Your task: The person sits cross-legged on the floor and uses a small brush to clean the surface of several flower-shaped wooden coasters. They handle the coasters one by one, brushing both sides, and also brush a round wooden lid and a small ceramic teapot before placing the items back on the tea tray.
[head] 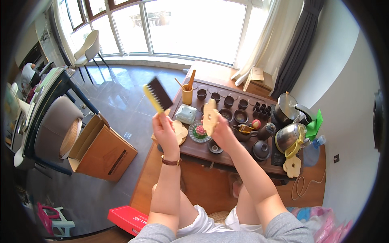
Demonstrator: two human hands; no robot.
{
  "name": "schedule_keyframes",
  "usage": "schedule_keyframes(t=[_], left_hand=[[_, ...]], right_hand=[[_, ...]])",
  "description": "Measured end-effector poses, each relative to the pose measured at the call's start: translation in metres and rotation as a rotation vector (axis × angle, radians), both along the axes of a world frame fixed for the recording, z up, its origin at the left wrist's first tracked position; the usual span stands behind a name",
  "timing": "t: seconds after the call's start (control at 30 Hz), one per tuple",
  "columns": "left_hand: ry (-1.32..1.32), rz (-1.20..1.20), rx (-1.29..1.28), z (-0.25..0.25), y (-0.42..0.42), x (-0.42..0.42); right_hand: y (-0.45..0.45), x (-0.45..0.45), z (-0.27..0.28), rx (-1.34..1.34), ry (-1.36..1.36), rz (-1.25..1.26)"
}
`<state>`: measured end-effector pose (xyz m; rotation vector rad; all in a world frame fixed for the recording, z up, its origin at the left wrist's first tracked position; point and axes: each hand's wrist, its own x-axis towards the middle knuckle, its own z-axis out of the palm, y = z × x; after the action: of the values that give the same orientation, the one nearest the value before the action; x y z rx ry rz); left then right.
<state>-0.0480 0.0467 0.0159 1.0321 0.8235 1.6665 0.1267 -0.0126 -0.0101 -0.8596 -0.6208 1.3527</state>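
Note:
My left hand (165, 132) holds up a flat brush (159, 95) by its lower end; it has a pale yellow back with a zigzag edge and dark bristles. In my right hand (223, 135) is a flower-shaped light wooden coaster (209, 118) with a hole in its middle, tilted nearly on edge. Both things are raised over a dark wooden tea table (194, 151). Behind my left hand, more flower-shaped wooden pieces (180, 133) lie at the table's left edge. Between the hands sits a glass dish (194, 138) with a pink lotus ornament.
Dark teacups (228, 101), a lidded bowl (261, 150), a steel kettle (287, 137) and a glass-lidded pot (286, 107) stand rightward. A bamboo holder (187, 94) stands at the back left. An open cardboard box (106, 152) and a red box (129, 218) are at left.

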Motion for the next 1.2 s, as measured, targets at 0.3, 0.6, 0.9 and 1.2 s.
schedule_keyframes(t=[0.3, 0.6, 0.9, 1.2], left_hand=[[0.575, -0.470, 0.399, -0.009, -0.056, 0.045], [0.723, -0.147, 0.234, -0.017, -0.036, 0.051], [0.745, -0.344, 0.699, -0.016, -0.055, 0.068], [0.785, -0.036, 0.469, -0.030, -0.038, 0.063]], right_hand=[[-0.068, 0.037, 0.031, 0.174, 0.498, 0.068], [-0.068, 0.051, 0.027, 0.093, 0.418, 0.113], [-0.070, 0.059, 0.028, 0.113, 0.588, 0.052], [-0.073, 0.064, 0.029, 0.138, 0.634, -0.053]])
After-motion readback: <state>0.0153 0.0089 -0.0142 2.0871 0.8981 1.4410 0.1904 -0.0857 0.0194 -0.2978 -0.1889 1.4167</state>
